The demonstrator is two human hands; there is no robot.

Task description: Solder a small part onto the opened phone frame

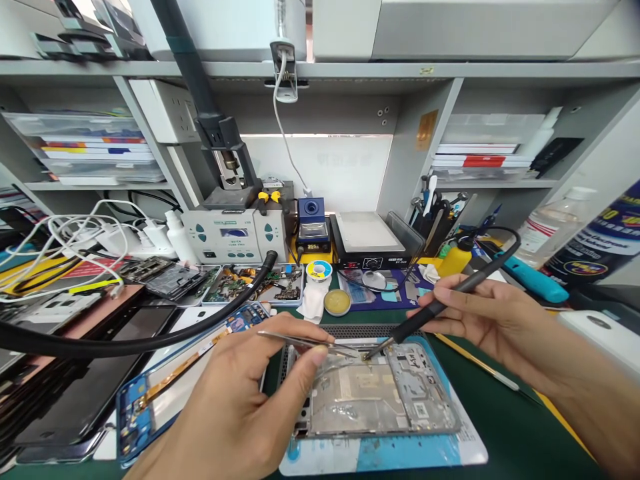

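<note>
My left hand is closed in a pinch on metal tweezers, whose tips reach to the right over an opened phone frame. My right hand grips a black soldering iron like a pen. Its tip touches the top edge of the phone frame, right at the tweezers' tips. The frame lies on a blue and white mat on the green bench.
A hot-air station, a small soldering station and a heating plate stand at the back. A solder spool, flux tin, loose circuit boards, a thick black hose, white cables and dismantled phones crowd the left.
</note>
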